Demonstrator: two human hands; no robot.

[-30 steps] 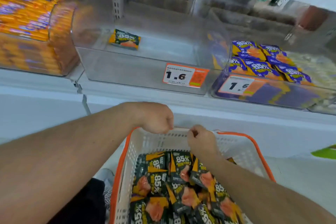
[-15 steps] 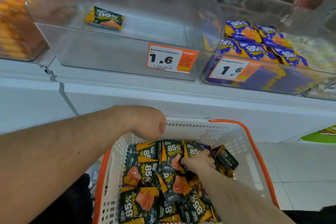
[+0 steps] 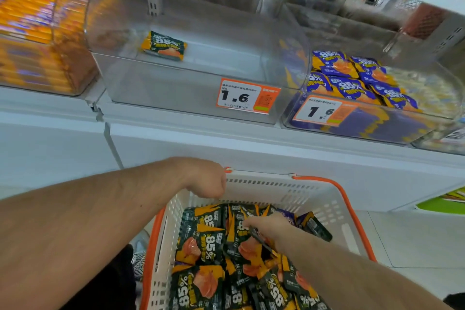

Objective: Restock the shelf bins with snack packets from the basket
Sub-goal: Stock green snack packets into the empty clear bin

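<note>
Both fists hide their fingers: left hand [image 3: 210, 178], right hand [image 3: 270, 228].

Both forearms are bare to the lower frame edge, with no sleeve, watch, ring or glove showing on either. The left hand [image 3: 210, 178] and right hand [image 3: 270, 228] are likewise uncovered. Below the left forearm, a dark, near-black garment [image 3: 105, 284] covers the person's lower body, and beside it lies a black-and-white zebra-striped patch [image 3: 138, 263], item unidentifiable.
</note>
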